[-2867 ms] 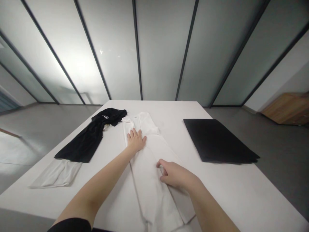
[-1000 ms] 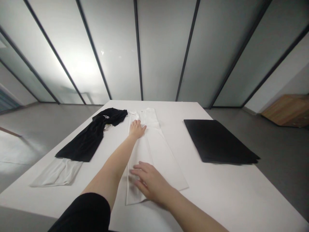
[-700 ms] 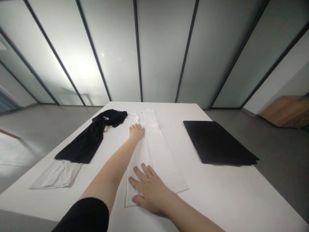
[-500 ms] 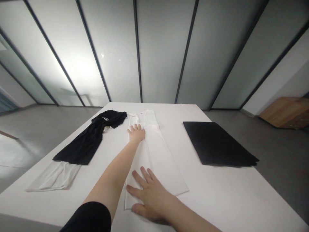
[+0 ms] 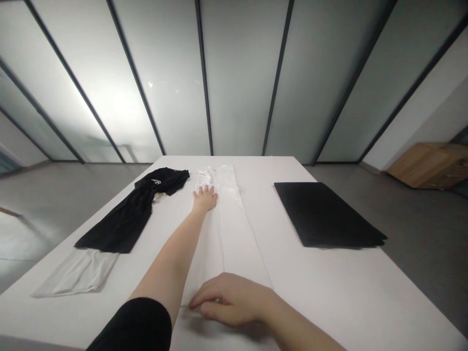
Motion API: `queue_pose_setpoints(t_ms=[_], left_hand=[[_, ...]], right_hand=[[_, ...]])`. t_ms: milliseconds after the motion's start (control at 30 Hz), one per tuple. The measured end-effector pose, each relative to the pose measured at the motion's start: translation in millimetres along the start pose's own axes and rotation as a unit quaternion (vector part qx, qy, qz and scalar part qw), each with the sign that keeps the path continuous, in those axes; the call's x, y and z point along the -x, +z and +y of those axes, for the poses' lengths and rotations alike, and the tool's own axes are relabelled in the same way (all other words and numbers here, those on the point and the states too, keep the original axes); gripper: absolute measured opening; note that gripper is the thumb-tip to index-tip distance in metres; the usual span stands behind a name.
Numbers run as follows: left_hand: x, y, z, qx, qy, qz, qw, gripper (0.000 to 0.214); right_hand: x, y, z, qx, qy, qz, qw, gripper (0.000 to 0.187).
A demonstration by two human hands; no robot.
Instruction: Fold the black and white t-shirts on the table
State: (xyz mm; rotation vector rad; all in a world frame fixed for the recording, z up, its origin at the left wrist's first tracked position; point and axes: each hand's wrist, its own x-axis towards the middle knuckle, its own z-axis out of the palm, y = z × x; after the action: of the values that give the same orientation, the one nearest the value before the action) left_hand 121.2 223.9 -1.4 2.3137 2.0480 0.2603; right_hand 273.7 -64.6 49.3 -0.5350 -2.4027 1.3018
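Note:
A long white garment (image 5: 239,234) lies flat down the middle of the table, with bunched fabric near its far end. My left hand (image 5: 205,198) rests open on its upper left part, palm down and fingers spread. Close to me, my right hand (image 5: 230,300) is curled at the near left corner of the garment, its thumb and fingers closed on the hem. The fabric between those fingers is mostly hidden.
On the left of the white table (image 5: 300,302) lies a black printed T-shirt (image 5: 122,214), over a whitish cloth (image 5: 78,270). Flat black sheets or a folded black cloth (image 5: 325,214) lie at the right edge. A wooden cabinet (image 5: 431,165) stands beyond.
My right hand has gone from lying flat with spread fingers to curled at the garment's near corner. The left hand stays on the fabric. The view has shifted slightly.

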Motion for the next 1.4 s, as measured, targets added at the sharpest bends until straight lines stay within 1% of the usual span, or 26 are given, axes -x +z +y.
queue_pose_setpoints(t_ms=[100, 167, 267, 367, 467, 533, 633, 733, 800, 900, 1000, 1100, 1233, 1300, 1333, 1400], left_hand=[[-7.3, -2.0, -6.1, 0.022, 0.037, 0.003, 0.999, 0.056], [-11.3, -5.2, -9.4, 0.033, 0.056, 0.008, 0.998, 0.051], [-13.4, -12.3, -12.1, 0.045, 0.069, 0.034, 0.996, 0.043], [-8.5, -20.2, -13.9, 0.050, 0.054, 0.077, 0.994, 0.039], [2.3, -26.0, -17.3, 0.043, 0.014, 0.116, 0.992, 0.044], [10.7, -27.1, -19.5, 0.037, -0.002, 0.117, 0.992, 0.045], [22.9, -23.1, -17.5, 0.028, -0.002, 0.091, 0.995, 0.039], [34.5, -15.7, -6.6, 0.013, 0.010, 0.066, 0.998, 0.037], [42.3, -12.1, 2.9, -0.004, 0.015, 0.053, 0.998, 0.042], [54.5, -10.1, 13.5, -0.021, 0.027, 0.038, 0.999, 0.046], [69.2, -9.9, 17.4, -0.022, 0.060, 0.026, 0.998, 0.047], [88.3, -9.2, 17.9, -0.020, 0.103, 0.019, 0.994, 0.048], [119.8, -8.6, 15.9, -0.010, 0.168, 0.017, 0.986, 0.050], [135.7, -9.4, 12.1, 0.000, 0.203, 0.013, 0.979, 0.051], [143.2, -10.1, 9.2, 0.008, 0.219, 0.012, 0.976, 0.052], [156.7, -12.1, 1.7, 0.025, 0.250, 0.010, 0.968, 0.052]], right_hand=[[1.3, -12.8, 0.1, 0.031, 0.025, 0.117, 0.992, 0.032], [2.4, -20.5, 2.0, 0.039, 0.039, 0.176, 0.983, 0.033], [3.8, -27.7, 7.9, 0.044, 0.065, 0.238, 0.968, 0.037], [4.3, -29.1, 15.8, 0.082, 0.091, 0.274, 0.954, 0.036], [4.8, -27.0, 23.9, 0.142, 0.109, 0.283, 0.942, 0.032], [5.3, -25.1, 28.9, 0.183, 0.132, 0.272, 0.936, 0.033], [6.3, -23.2, 34.9, 0.228, 0.187, 0.245, 0.924, 0.039], [7.7, -24.4, 36.9, 0.250, 0.227, 0.219, 0.915, 0.040], [9.0, -27.0, 35.8, 0.263, 0.233, 0.198, 0.915, 0.035], [11.0, -32.0, 32.1, 0.260, 0.211, 0.182, 0.925, 0.027], [12.1, -35.5, 29.4, 0.200, 0.217, 0.199, 0.934, 0.028], [11.8, -37.5, 30.6, 0.165, 0.218, 0.241, 0.931, 0.027], [12.3, -41.8, 39.5, 0.194, 0.155, 0.324, 0.913, 0.024], [14.0, -44.4, 46.5, 0.207, 0.131, 0.353, 0.903, 0.025], [15.1, -45.3, 50.4, 0.213, 0.128, 0.361, 0.899, 0.026], [17.0, -46.2, 58.5, 0.235, 0.143, 0.361, 0.891, 0.030]])
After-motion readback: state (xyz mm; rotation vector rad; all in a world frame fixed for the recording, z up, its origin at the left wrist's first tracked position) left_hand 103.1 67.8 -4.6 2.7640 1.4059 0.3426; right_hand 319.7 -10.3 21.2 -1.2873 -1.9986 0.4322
